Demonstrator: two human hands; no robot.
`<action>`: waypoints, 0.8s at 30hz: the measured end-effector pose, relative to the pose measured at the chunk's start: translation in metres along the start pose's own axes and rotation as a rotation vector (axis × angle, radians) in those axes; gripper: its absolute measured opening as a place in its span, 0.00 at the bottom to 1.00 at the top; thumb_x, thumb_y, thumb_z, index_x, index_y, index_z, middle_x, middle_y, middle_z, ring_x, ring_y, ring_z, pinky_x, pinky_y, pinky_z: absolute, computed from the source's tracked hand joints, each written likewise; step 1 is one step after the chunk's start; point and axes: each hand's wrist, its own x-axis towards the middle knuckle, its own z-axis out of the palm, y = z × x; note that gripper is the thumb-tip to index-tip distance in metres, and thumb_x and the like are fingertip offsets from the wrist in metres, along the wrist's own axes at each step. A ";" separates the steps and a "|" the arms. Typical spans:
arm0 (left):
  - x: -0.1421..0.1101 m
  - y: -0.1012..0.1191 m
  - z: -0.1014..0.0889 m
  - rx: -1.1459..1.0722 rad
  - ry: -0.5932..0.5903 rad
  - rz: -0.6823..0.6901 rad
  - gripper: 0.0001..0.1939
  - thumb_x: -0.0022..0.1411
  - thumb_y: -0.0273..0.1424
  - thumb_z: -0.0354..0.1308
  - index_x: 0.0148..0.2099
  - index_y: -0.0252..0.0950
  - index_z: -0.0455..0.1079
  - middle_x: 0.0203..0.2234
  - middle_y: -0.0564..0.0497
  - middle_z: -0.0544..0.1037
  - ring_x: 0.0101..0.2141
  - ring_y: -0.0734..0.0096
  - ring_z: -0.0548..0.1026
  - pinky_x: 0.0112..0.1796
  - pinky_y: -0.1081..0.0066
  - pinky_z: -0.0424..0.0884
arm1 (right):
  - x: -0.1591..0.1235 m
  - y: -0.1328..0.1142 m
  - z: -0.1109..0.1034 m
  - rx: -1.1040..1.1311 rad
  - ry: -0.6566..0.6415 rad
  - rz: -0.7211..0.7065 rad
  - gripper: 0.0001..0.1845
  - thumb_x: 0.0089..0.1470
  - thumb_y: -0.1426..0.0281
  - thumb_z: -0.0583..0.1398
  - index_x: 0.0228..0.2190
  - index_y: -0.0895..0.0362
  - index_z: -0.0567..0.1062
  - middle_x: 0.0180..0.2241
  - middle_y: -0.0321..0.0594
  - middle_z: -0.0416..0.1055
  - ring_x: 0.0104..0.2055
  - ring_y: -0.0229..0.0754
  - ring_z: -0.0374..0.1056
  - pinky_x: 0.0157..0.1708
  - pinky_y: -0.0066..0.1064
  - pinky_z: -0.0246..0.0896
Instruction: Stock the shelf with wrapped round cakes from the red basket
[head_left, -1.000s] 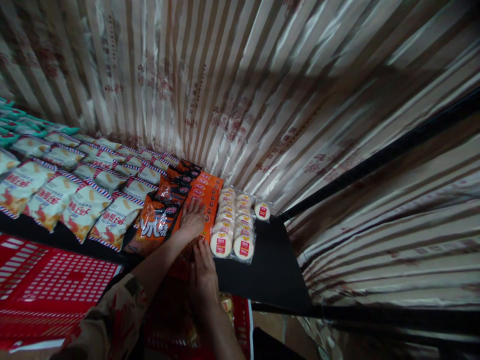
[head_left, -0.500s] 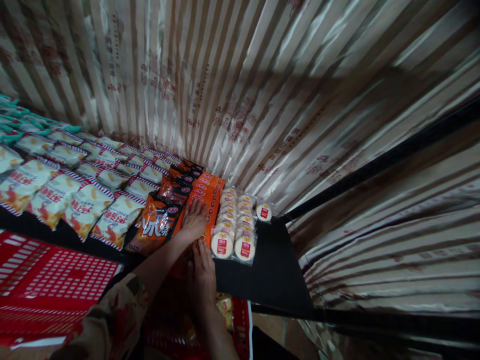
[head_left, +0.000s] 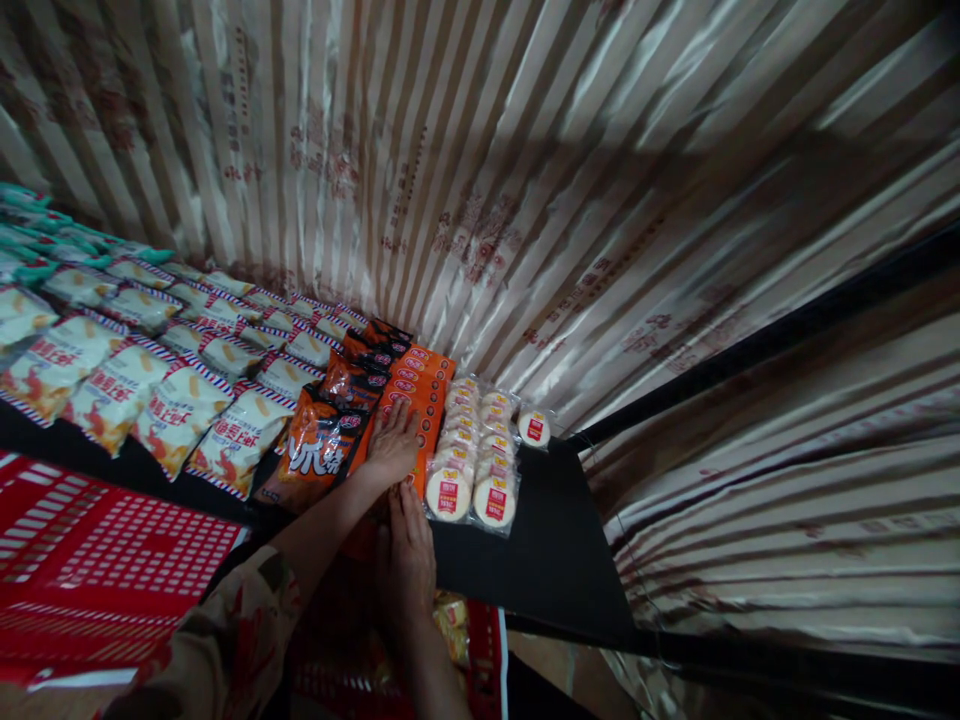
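Observation:
A row of overlapping orange snack packets (head_left: pixel 428 372) lies on a black shelf. My left hand (head_left: pixel 394 444) rests flat on top of them, fingers spread. Just in front, my right hand (head_left: pixel 409 545) is at the row's near end, its fingertips against the nearest orange packet and its thumb to the left. The underside of that grip is hidden. Left of the row are orange-and-black snack bags (head_left: pixel 321 440). To the right stand two columns of round white crackers (head_left: pixel 450 494) in clear wrappers, with a single wrapped cracker (head_left: pixel 534 428) beside them.
Several white snack bags (head_left: pixel 169 405) with striped edges fill the shelf's left side, with green packets (head_left: pixel 30 225) beyond. A red basket (head_left: pixel 142 540) stands below at left; another basket (head_left: pixel 491 640) holds yellow packets (head_left: pixel 452 625). A pleated curtain (head_left: pixel 480 150) hangs behind the black shelf (head_left: pixel 555 540).
The view has shifted slightly, so everything sits a little further right and lower. Both hands stay at the orange packets, with hardly any movement.

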 end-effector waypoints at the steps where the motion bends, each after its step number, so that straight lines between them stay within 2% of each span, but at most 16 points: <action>1: 0.000 0.000 0.000 0.000 -0.007 0.001 0.26 0.65 0.36 0.40 0.62 0.32 0.55 0.63 0.43 0.49 0.63 0.59 0.39 0.59 0.51 0.41 | 0.000 0.000 0.000 -0.003 -0.003 0.001 0.26 0.55 0.74 0.49 0.57 0.61 0.60 0.58 0.49 0.57 0.61 0.48 0.52 0.53 0.43 0.59; 9: 0.002 -0.001 0.001 -0.005 -0.009 0.010 0.26 0.65 0.37 0.40 0.62 0.32 0.54 0.63 0.43 0.48 0.63 0.59 0.38 0.60 0.52 0.40 | 0.000 0.000 0.001 0.005 0.003 0.010 0.27 0.56 0.73 0.49 0.58 0.58 0.59 0.59 0.46 0.57 0.61 0.48 0.53 0.53 0.43 0.59; 24: 0.002 -0.004 0.008 -0.011 0.046 0.016 0.25 0.64 0.37 0.43 0.61 0.36 0.57 0.62 0.44 0.53 0.63 0.57 0.42 0.59 0.51 0.40 | 0.000 -0.001 0.001 -0.003 0.027 0.006 0.26 0.56 0.73 0.48 0.57 0.57 0.59 0.59 0.46 0.57 0.61 0.47 0.52 0.53 0.43 0.59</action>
